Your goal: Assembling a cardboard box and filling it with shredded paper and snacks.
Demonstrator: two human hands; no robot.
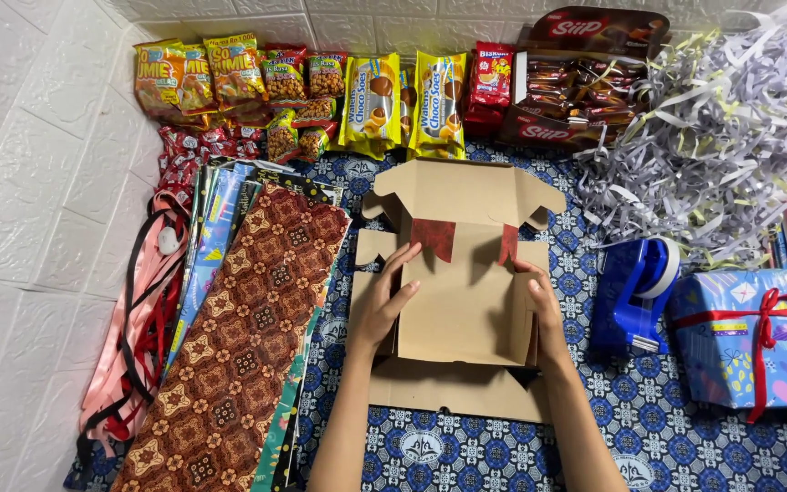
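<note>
A brown cardboard box (466, 301) lies open on a blue patterned cloth (649, 401), its lid flap tilted back toward the wall and red paper showing at its two far corners. My left hand (383, 305) presses against the box's left side wall, fingers spread over the edge. My right hand (544, 310) holds the right side wall. The box's inside looks empty.
A stack of patterned wrapping paper (239, 337) and ribbons (138, 328) lies to the left. Snack packets (321, 91) and a carton of bars (585, 87) line the wall. Shredded paper (712, 137), a blue tape dispenser (635, 292) and a wrapped gift (753, 337) sit to the right.
</note>
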